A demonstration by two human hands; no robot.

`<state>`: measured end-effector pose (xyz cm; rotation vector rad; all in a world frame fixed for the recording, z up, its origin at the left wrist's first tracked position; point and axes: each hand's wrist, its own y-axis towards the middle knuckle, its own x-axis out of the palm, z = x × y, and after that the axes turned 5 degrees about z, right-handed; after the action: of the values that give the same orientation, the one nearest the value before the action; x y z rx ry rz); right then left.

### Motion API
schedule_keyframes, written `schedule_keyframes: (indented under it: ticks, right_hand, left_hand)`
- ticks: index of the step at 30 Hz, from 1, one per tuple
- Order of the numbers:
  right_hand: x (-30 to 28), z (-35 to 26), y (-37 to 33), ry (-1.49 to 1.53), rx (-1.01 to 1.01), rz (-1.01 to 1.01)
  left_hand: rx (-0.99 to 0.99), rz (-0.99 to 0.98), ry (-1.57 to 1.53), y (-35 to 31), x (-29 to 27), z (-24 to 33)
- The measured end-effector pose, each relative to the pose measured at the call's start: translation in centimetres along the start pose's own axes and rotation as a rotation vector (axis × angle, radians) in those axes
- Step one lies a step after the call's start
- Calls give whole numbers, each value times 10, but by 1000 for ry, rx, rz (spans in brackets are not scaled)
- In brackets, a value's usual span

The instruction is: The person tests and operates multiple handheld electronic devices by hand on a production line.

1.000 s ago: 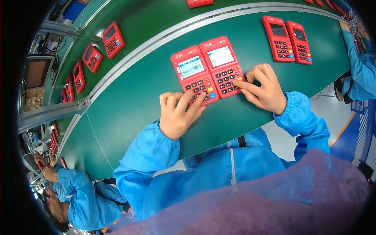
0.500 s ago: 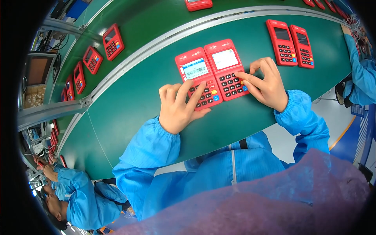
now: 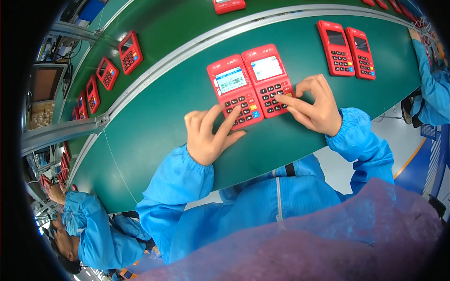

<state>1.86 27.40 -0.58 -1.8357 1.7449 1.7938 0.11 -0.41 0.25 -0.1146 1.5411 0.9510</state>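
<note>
Two red card payment terminals lie face up side by side on the green table, both screens lit. The left terminal [image 3: 230, 82] displays a barcode under a blue bar; the right terminal [image 3: 265, 68] has a mostly white screen with a few lines. My left hand [image 3: 206, 136] is open over the left terminal's lower left, its index fingertip at the keypad and the thumb near the bottom edge. At the right terminal, my right hand [image 3: 319, 110] reaches in from the right, index finger stretched to the middle of the keypad. It holds nothing, and its fingers are apart.
Two more red terminals [image 3: 335, 47] with dark screens lie at the far right of the table [image 3: 154, 126]. Beyond a metal rail [image 3: 187, 44], several terminals rest on a green belt. A co-worker in blue [image 3: 101, 239] sits at the left; another person's sleeve [image 3: 429, 75] shows at the right.
My right index finger has moved from the upper keys to the middle of the keypad. The right terminal's screen now has a blue bar at its top. My left hand has shifted slightly.
</note>
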Motion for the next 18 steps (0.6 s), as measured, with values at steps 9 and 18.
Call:
schedule_keyframes:
  ticks: [9,18]
  right_hand:
    - [8,-5,-5,-30,-24,-114]
    - [-1,-7,-3,-62,-5,-67]
  left_hand:
    - [62,68,77,-13,-5,-3]
    - [135,93,147,-8,-9,2]
